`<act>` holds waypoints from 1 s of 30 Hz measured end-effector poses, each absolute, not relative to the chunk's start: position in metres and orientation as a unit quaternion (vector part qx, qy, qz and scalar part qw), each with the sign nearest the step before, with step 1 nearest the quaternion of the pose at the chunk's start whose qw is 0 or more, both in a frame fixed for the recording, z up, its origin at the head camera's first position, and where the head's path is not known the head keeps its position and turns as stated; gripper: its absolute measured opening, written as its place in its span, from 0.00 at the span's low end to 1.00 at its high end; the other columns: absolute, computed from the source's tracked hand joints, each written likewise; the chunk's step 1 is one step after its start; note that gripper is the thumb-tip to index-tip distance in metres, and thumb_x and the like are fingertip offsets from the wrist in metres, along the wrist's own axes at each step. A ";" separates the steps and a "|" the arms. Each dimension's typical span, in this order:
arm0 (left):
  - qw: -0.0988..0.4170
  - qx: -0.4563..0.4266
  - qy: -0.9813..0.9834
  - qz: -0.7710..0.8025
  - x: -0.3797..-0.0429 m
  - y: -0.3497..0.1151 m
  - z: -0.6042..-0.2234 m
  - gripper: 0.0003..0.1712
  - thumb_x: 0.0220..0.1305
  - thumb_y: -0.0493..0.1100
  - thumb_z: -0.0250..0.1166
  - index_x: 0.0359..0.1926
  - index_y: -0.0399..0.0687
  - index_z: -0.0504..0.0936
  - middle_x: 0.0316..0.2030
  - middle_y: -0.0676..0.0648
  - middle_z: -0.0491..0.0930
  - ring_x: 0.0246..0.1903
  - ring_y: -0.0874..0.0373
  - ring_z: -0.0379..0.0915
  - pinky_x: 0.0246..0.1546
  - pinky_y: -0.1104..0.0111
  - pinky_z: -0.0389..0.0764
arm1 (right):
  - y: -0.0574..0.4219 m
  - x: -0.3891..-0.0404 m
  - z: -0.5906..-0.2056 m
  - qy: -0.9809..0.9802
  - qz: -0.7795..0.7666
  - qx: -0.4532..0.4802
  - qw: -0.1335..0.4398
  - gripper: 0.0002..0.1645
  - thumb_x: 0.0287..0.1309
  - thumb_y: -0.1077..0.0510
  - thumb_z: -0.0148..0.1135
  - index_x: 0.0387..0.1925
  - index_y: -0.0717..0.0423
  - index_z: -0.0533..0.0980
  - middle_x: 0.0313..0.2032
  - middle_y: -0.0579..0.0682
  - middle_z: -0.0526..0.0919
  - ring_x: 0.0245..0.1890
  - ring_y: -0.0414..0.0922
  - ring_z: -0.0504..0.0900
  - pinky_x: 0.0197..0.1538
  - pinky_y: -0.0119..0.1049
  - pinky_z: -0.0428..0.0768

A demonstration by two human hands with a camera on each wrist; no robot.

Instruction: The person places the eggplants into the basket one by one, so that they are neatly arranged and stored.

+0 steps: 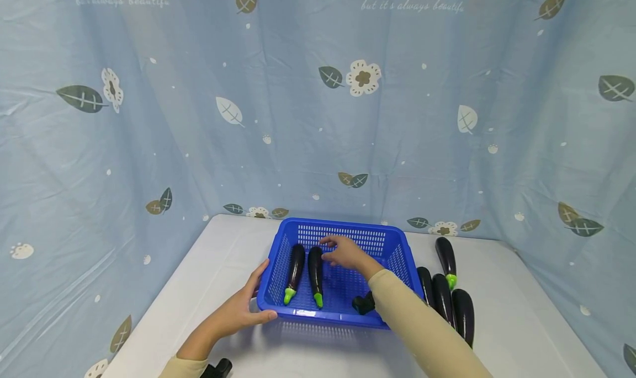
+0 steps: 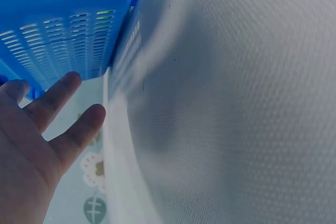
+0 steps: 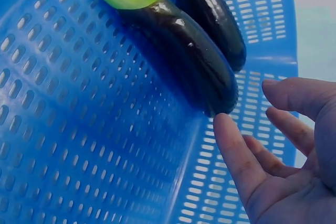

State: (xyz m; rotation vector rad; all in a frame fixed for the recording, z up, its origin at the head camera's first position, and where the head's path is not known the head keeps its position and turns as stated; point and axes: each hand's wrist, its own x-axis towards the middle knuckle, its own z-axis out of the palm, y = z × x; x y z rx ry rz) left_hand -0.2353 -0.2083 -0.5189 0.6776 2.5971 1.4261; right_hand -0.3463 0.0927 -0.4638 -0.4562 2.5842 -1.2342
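Two dark purple eggplants lie side by side in a blue perforated basket point(image 1: 343, 223), the left eggplant point(image 1: 295, 270) and the right eggplant point(image 1: 315, 273), green stem ends toward me. My right hand point(image 1: 346, 253) is over the basket with fingers spread and nothing between them. In the right wrist view its index fingertip comes right at the rounded end of the nearer eggplant point(image 3: 194, 59). At the basket's left front corner is my left hand point(image 1: 236, 310), thumb by the front rim and fingers along the left side. Its fingers point(image 2: 79, 135) look straight and spread in the left wrist view.
Several more eggplants point(image 1: 464, 314) lie on the white table point(image 1: 517, 312) just right of the basket, with one eggplant point(image 1: 446, 256) set farther back. A blue patterned curtain point(image 1: 298, 118) hangs behind the table and along both sides.
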 end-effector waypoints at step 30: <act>0.056 0.218 0.854 0.470 -0.234 -0.208 -0.517 0.66 0.59 0.50 0.75 0.82 0.59 0.35 0.76 0.32 0.55 0.70 0.34 0.61 0.63 0.36 0.66 | 0.116 -0.345 -0.452 0.896 -0.413 -0.129 0.099 0.25 0.65 0.62 0.67 0.63 0.55 0.77 0.59 0.62 0.78 0.43 0.54 0.87 0.48 0.47 0.86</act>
